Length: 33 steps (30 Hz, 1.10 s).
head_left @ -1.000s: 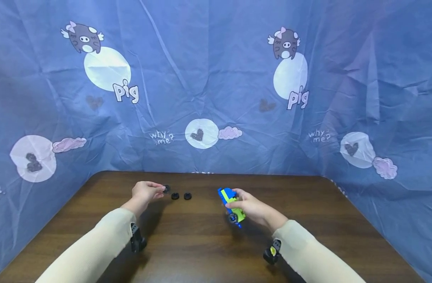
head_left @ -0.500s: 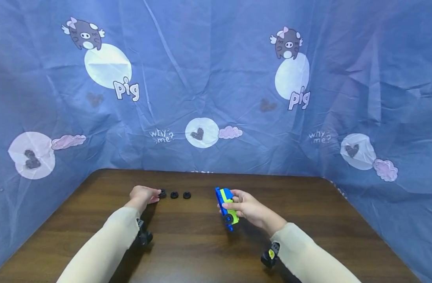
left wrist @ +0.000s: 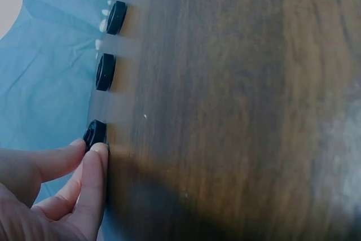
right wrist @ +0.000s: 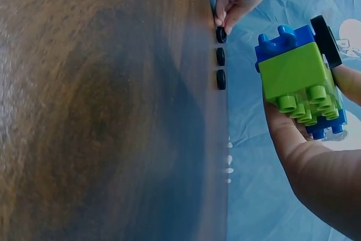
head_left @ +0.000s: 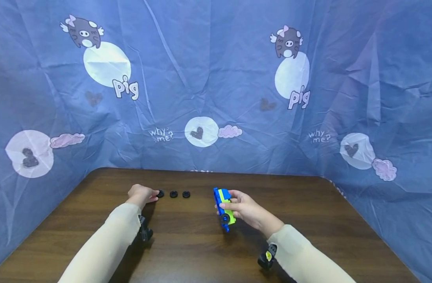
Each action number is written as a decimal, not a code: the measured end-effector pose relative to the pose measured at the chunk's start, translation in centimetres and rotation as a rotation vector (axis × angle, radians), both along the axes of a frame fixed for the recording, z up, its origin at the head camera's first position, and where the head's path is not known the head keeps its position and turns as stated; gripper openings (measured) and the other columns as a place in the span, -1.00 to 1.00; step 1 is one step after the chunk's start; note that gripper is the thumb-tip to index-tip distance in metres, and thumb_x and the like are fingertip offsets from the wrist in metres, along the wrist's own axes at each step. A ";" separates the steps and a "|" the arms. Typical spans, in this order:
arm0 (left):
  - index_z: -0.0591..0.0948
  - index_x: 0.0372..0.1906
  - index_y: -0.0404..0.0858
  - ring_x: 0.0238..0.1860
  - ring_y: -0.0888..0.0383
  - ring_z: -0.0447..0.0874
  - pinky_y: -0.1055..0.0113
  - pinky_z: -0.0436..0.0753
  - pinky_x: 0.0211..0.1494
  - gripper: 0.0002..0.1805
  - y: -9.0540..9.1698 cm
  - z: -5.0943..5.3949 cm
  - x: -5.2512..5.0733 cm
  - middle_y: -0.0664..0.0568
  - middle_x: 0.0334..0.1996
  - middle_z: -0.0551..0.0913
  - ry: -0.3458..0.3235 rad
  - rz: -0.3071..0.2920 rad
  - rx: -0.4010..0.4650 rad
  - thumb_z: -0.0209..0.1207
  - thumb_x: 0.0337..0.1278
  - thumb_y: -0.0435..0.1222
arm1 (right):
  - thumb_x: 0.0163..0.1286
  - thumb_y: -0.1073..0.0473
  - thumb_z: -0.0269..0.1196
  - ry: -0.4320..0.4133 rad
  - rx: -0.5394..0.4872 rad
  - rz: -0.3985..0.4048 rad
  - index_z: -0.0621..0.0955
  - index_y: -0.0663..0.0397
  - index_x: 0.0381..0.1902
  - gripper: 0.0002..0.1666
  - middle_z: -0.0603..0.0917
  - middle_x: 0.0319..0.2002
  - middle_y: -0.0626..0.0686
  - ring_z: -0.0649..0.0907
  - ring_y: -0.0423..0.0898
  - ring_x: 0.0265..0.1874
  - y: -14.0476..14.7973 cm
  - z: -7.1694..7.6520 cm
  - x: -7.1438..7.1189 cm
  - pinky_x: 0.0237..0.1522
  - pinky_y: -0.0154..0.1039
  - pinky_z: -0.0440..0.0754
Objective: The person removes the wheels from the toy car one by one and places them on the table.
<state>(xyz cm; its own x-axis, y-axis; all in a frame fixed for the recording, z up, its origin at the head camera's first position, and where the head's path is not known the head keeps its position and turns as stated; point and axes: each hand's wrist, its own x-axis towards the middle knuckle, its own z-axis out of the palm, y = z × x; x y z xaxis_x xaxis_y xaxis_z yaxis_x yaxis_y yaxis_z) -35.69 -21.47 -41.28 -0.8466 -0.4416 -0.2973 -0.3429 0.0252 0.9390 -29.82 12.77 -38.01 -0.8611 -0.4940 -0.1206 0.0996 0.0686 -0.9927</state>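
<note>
Three small black toy wheels lie in a row on the table in the head view. My left hand [head_left: 141, 194] pinches the leftmost wheel [left wrist: 95, 132] between thumb and fingertips, down at the tabletop. To its right lie the middle wheel [head_left: 173, 194] and the right wheel [head_left: 186, 194], both untouched. My right hand [head_left: 247, 208] grips a blue and lime-green toy car [head_left: 223, 204] built of bricks, held up off the table. One black wheel [right wrist: 326, 41] is mounted on the car, near my thumb. Lime-green studs show on the car in the right wrist view.
A brown wooden table [head_left: 187, 251] spreads under both hands. Behind it hangs a blue patterned cloth [head_left: 208, 78], close to the table's far edge. A black camera [head_left: 145, 230] sits on my left wrist and another camera [head_left: 267, 256] on my right.
My left hand has brought its wheel left and down to the tabletop, in line with the other two. The right hand has shifted slightly left and turned the toy car more upright.
</note>
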 end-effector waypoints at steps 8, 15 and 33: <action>0.28 0.16 -0.67 -0.75 0.28 0.61 0.44 0.71 -0.46 -0.34 0.1 0.4 0.2 -0.30 -0.16 0.51 0.018 -0.034 0.001 0.33 -0.04 -0.56 | 0.38 0.21 0.24 -0.007 -0.012 -0.010 0.14 0.36 0.36 -0.24 0.53 0.16 0.44 0.69 0.11 -0.01 0.2 0.0 -0.2 0.04 -0.16 0.66; 0.30 0.16 -0.70 -0.76 0.29 0.60 0.43 0.71 -0.46 -0.34 0.5 0.2 0.7 -0.33 -0.16 0.55 0.001 -0.029 -0.021 0.33 -0.04 -0.57 | 0.37 0.21 0.25 -0.024 0.025 -0.028 0.17 0.33 0.35 -0.26 0.63 0.06 0.32 0.71 0.09 -0.05 0.3 -0.3 0.2 0.07 -0.08 0.66; 0.37 0.12 -0.65 -0.76 0.30 0.61 0.47 0.67 -0.52 -0.35 0.5 0.4 1.0 -0.13 -0.50 0.60 0.000 0.014 -0.081 0.39 -0.06 -0.48 | 0.38 0.18 0.25 -0.035 0.034 -0.031 0.15 0.32 0.36 -0.24 0.61 0.09 0.32 0.70 0.05 -0.03 0.5 -0.3 0.1 0.17 0.01 0.59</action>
<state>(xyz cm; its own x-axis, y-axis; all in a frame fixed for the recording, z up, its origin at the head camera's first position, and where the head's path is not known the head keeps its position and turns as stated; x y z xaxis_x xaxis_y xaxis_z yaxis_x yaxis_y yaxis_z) -34.73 -20.94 -40.83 -0.8402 -0.4758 -0.2601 -0.3438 0.0964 0.9341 -29.77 13.24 -38.32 -0.8710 -0.4619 -0.1671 0.1369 0.0984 -0.9857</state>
